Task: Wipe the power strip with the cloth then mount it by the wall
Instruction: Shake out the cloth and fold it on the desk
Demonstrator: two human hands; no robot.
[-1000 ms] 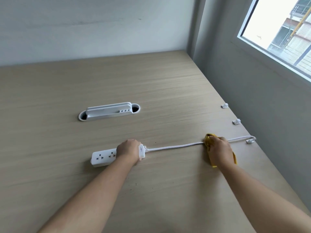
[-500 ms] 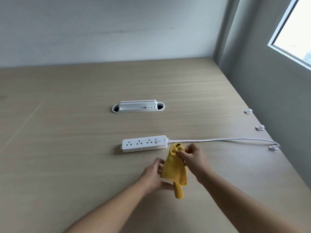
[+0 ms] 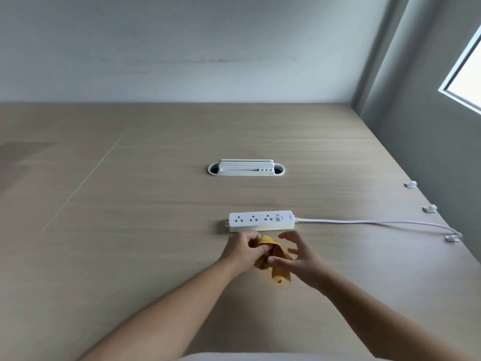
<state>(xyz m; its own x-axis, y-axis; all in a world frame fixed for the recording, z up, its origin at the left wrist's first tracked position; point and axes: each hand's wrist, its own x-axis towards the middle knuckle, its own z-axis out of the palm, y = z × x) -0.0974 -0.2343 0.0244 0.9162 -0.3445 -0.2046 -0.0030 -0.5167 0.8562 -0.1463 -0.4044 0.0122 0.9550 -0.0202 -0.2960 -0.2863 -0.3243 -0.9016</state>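
A white power strip [image 3: 261,221] with three sockets lies flat on the wooden desk, its white cord [image 3: 369,223] running right to a clip at the desk's edge. Just in front of the strip, my left hand [image 3: 244,250] is closed on a bunched yellow cloth [image 3: 276,259], which hangs down below the fingers. My right hand [image 3: 299,259] is beside the cloth with fingers spread, the thumb touching the cloth's lower part. Neither hand touches the strip.
A white cable grommet with a raised cover [image 3: 246,168] sits in the desk behind the strip. Three small white cable clips [image 3: 429,208] line the right edge along the grey wall [image 3: 429,152]. A window [image 3: 466,82] is at the upper right.
My left hand let go of the strip and my right hand left the cord. The cloth has passed from my right hand into my left, and my right fingers have spread.
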